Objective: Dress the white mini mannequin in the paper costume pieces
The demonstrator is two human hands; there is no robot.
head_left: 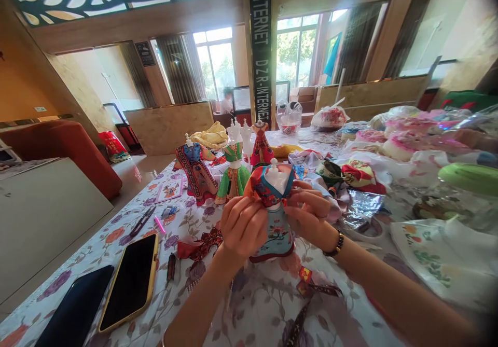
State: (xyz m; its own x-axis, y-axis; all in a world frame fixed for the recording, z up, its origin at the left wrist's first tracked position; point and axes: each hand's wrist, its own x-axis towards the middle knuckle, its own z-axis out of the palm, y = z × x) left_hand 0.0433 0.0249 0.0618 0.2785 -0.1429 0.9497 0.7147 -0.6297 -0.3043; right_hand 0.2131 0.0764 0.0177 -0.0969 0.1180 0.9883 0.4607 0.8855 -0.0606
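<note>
A small white mannequin (277, 179) stands upright before me in a light-blue skirt (275, 233) with a printed branch pattern and dark red hem. Around its shoulders lies a red, orange and blue patterned doll top (268, 194) with an open V neck. My left hand (244, 225) pinches the top's edge at the mannequin's left side in view. On the opposite side, the curled fingers of my right hand (309, 209) grip the same top near the waist. The fingertips are partly hidden by cloth and knuckles. A patterned ribbon (299, 318) lies below the right wrist.
Dressed mannequins stand behind: one in green (234, 178), one in red (261, 142), one in blue and pink (197, 173). Two phones (130, 279), thread snips (142, 221) and a pink pen (159, 225) lie left. Bagged fabrics (404, 134) crowd the right.
</note>
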